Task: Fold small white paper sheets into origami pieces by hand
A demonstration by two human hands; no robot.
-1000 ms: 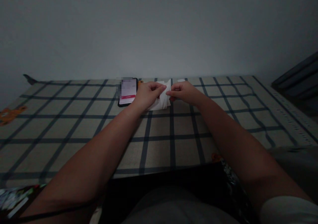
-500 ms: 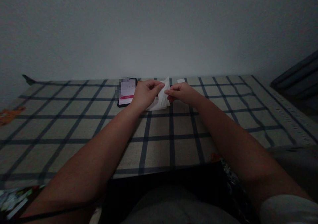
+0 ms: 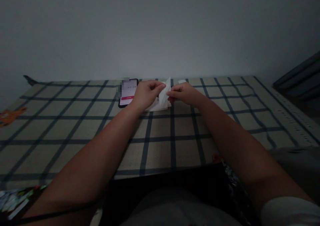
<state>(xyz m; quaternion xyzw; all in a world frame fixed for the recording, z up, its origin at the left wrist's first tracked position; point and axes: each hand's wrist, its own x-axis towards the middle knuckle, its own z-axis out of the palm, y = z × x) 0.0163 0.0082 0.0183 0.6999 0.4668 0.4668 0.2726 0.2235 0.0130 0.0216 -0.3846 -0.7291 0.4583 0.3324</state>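
Note:
Both my arms reach out over a checked cloth (image 3: 75, 126) toward the far wall. My left hand (image 3: 146, 94) and my right hand (image 3: 183, 93) meet over a white piece of paper (image 3: 163, 97), each pinching an edge of it with closed fingers. The sheet is bent upward between the hands and partly rests on the cloth. A phone (image 3: 128, 92) with a lit screen lies flat just left of my left hand.
A small white scrap (image 3: 182, 81) lies behind my right hand near the wall. An orange patch (image 3: 10, 115) shows at the cloth's far left. A dark slatted object (image 3: 300, 82) stands at the right. Colourful printed material (image 3: 15, 199) sits at the bottom left.
The paper has been drawn into a narrower upright fold between the hands. My hands have shifted only slightly; the phone has not moved.

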